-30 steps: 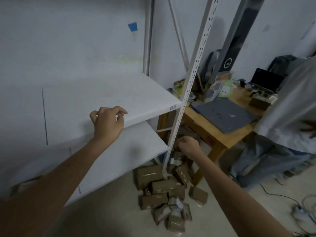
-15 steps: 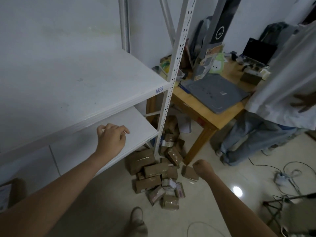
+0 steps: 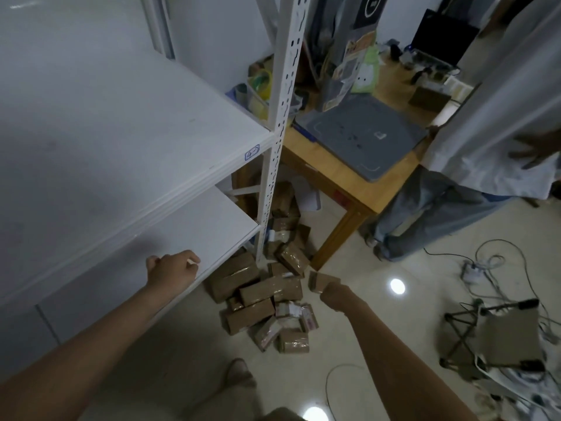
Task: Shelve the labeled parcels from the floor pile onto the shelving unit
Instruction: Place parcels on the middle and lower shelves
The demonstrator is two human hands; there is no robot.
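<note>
The brown parcels [image 3: 267, 294] are heaped on the floor beside the shelf post [image 3: 274, 141], the left hand [image 3: 173, 270] is loosely curled, empty, at the lower shelf [image 3: 194, 232] edge, and the right hand's [image 3: 332, 294] grip cannot be told.

Parcel pile [image 3: 267, 296] on floor [image 3: 379, 323], right of shelving unit [image 3: 127, 141], before table [image 3: 343, 183].

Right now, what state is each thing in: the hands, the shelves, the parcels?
Left hand: loosely curled, empty, at the lower shelf's front edge.
Right hand: reaching down to a small parcel; grip not visible.
Upper shelf: bare.
Lower shelf: bare.
Parcel pile: heaped on the floor, unshelved.
Laptop: closed, on the wooden table.
</note>
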